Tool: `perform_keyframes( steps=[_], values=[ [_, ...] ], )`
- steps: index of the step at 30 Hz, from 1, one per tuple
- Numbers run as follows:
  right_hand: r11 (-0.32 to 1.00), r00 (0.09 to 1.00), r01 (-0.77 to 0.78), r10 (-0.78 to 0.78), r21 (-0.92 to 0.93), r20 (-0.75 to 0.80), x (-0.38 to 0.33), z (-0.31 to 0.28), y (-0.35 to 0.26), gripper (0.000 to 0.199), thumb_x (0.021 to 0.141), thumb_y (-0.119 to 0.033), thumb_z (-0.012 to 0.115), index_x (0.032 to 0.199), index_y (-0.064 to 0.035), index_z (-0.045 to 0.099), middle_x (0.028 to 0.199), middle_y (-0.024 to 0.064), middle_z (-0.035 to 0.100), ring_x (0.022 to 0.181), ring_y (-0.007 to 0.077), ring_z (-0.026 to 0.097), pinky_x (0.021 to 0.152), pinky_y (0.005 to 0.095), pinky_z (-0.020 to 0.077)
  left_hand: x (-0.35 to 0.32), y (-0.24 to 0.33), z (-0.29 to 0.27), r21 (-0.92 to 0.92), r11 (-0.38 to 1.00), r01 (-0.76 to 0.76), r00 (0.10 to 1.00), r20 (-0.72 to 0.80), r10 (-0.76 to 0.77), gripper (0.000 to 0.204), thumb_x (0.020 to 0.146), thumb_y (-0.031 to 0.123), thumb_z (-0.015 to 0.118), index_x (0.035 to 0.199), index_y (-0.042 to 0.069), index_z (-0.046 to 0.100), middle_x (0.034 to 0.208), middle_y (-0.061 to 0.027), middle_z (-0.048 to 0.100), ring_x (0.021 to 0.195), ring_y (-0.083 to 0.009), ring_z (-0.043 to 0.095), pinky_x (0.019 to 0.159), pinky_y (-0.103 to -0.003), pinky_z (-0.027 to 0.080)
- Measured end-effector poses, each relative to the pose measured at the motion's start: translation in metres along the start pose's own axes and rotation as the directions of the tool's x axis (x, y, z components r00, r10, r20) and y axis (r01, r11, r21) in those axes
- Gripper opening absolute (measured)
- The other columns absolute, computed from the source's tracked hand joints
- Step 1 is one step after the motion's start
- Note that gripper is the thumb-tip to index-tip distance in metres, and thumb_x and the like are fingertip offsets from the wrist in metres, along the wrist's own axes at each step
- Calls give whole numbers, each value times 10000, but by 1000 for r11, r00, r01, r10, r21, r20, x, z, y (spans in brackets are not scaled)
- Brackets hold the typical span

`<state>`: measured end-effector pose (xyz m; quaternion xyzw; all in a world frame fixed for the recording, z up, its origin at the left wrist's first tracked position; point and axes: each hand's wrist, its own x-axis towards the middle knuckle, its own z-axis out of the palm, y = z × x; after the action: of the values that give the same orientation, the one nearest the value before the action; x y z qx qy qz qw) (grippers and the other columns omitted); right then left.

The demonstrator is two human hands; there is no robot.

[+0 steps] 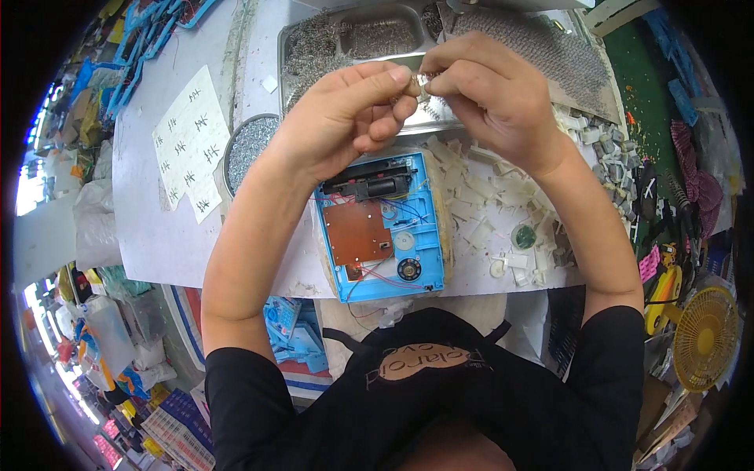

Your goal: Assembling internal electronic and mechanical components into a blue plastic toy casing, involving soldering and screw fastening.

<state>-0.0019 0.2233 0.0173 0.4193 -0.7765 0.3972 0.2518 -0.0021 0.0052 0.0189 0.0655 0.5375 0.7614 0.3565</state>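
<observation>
Both hands meet above the white desk [149, 228]: the left hand [338, 118] and right hand [491, 98] each pinch a small metal part [422, 82] between thumb and fingers, held over a compartmented steel tray [314, 35] of metal springs. Below them lies an open blue plastic casing [424, 235] with a brown circuit board [357, 233], red and blue wires and a small round speaker [408, 269]. White plastic pieces [487, 212] are heaped to its right, a round bowl of small metal parts [247, 149] and a handwritten paper sheet [191, 141] to its left. A yellow fan [705, 337] stands at far right amid a cluttered workroom.
</observation>
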Motion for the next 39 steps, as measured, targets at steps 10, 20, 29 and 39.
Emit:
perform_keyframes(
  steps=[10, 20, 29, 39],
  values=[
    [561, 671, -742, 616, 368, 412, 4, 3, -3, 474, 996, -414, 574, 717, -31, 595, 627, 34, 566, 557, 118, 532, 509, 301, 405, -2, -10, 13, 688, 632, -357, 876, 13, 481, 174, 998, 176, 612, 1017, 3, 622, 764, -23, 625, 586, -60, 531, 500, -198, 408],
    [984, 984, -175, 175, 9, 12, -21, 22, 12, 165, 910, -177, 682, 1009, -76, 596, 814, 108, 642, 739, 321, 641, 667, 392, 500, -4, -9, -15, -322, 932, 166, 981, 150, -123, 244, 1032, 275, 556, 1079, 37, 584, 786, 6, 542, 546, -17, 398, 403, -136, 319],
    [684, 674, -716, 625, 139, 394, -9, 15, -7, 381, 975, -396, 590, 922, -36, 704, 702, 96, 642, 620, 213, 601, 614, 358, 476, -7, -26, 8, 920, 268, -288, 776, 60, 627, 161, 860, 103, 752, 931, -2, 653, 773, -96, 712, 679, -137, 689, 606, -270, 539],
    [602, 710, -702, 542, 382, 449, -20, 13, -6, 425, 1037, -386, 493, 950, 5, 637, 691, 57, 548, 675, 139, 502, 639, 314, 426, -15, -8, 5, 313, 945, -93, 984, -116, 136, 144, 940, 117, 694, 961, -18, 647, 785, -68, 702, 627, -87, 643, 558, -201, 513]
  ],
)
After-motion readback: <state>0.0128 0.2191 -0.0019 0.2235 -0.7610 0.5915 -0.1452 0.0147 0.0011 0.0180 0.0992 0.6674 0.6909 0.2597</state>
